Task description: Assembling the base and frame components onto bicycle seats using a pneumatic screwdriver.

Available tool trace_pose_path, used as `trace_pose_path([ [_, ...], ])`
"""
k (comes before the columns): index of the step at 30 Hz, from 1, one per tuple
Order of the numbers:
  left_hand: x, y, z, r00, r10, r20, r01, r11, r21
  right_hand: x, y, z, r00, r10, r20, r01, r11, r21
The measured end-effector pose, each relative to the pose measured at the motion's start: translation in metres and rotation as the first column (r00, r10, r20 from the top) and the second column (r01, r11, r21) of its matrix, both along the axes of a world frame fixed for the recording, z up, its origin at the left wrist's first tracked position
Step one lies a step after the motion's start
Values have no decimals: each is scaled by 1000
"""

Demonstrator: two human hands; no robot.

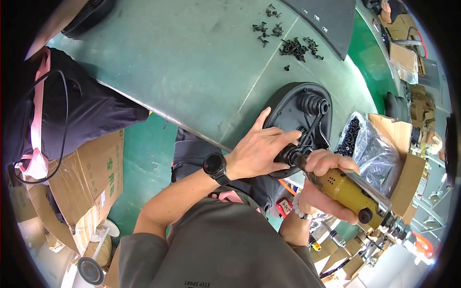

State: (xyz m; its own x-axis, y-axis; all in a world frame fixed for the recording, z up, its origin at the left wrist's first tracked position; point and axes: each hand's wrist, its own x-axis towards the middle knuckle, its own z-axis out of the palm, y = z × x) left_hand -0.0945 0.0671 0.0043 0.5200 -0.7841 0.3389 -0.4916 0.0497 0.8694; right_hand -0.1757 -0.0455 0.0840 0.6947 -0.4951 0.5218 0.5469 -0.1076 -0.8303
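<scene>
My right hand [326,185] is wrapped round the yellow body of a power screwdriver [343,192], held at a slant with its nose down toward a black plastic housing [283,103]. The thumb and forefinger of my left hand [259,149] close round the screwdriver's black front end [288,154], while an outer finger reaches to the housing's rim. The housing lies on the green table [192,62], with a ribbed black round part [314,103] at its far end. The bit's tip and the spot under it are hidden by my left hand.
Loose black screws [295,49] lie in small heaps beyond the housing. On the right stands an open cardboard box [406,180] with a plastic bag of black screws [353,137]. A dark panel [331,24] lies at the far edge. Another carton [91,177] stands at lower left.
</scene>
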Motion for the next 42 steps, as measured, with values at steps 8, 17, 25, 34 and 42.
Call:
trace_pose_path([
  [8, 8, -5, 8, 997, -33, 69, 32, 999, 26, 0, -8, 9, 1000, -9, 28, 8, 999, 51],
  [17, 8, -10, 15, 995, -59, 80, 52, 994, 93, -31, -36, 52, 996, 39, 81, -33, 997, -67],
  [25, 3, -6, 8, 988, -30, 152, 12, 993, 119, -16, -45, 38, 971, 55, 233, -86, 988, 125],
  [34, -21, -14, 15, 969, 42, 243, -63, 995, 82, -30, -64, 44, 977, -7, 213, -32, 983, 180],
  [42, -15, -9, 3, 944, -80, 321, 33, 988, 150, -41, -71, 54, 984, -32, 174, -13, 968, 251],
])
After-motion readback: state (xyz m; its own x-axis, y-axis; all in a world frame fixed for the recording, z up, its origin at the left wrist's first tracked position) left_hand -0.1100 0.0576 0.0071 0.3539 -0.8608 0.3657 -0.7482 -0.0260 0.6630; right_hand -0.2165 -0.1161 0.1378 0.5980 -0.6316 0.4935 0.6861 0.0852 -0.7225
